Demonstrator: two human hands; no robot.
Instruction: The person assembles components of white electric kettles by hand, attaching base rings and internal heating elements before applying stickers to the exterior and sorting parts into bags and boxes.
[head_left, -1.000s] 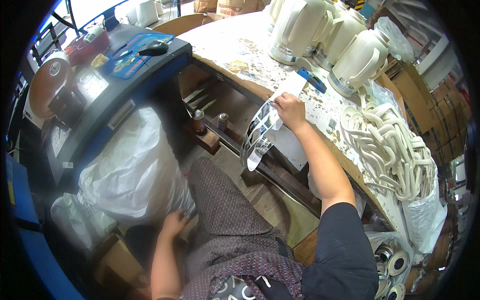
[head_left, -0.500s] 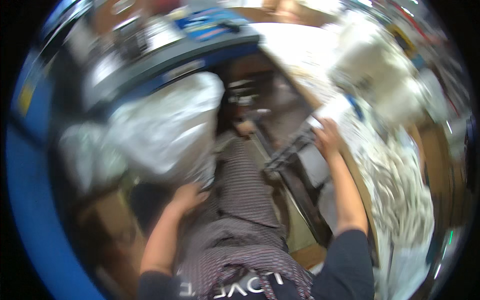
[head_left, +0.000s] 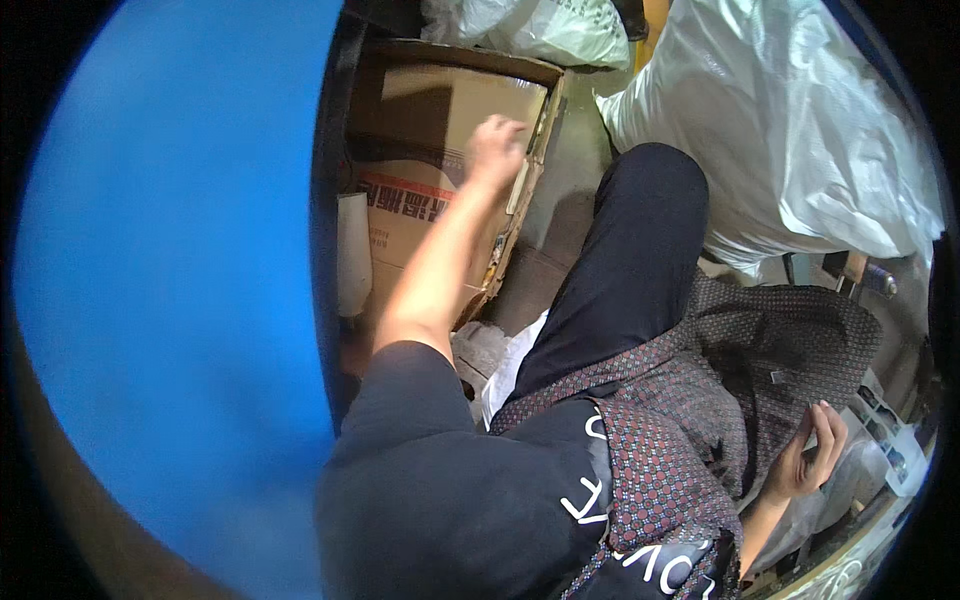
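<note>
A large blue surface (head_left: pixel 160 290) fills the far left of the view, well to the left of the left hand. Just right of it stands an open cardboard box (head_left: pixel 420 200) with a pale cylindrical object (head_left: pixel 352 250) at its left wall, below and left of the left hand. The left hand (head_left: pixel 494 148) reaches forward over the box, its fingers curled together and resting against the upper right edge of the box wall; whether it grips the cardboard cannot be told. Beyond the hand, at the top of the view, lies a crumpled white plastic bag (head_left: pixel 540 30). To the right of the hand is the person's dark trouser leg (head_left: pixel 620 260), and further right a large white plastic sack (head_left: pixel 790 140). Below that spreads a patterned maroon garment (head_left: pixel 720 380). At the lower right, the right hand (head_left: pixel 808 455) is closed loosely on a clear plastic packet (head_left: pixel 860 450) with printed paper inside, thumb and fingers curled around its left edge, beside the garment.
</note>
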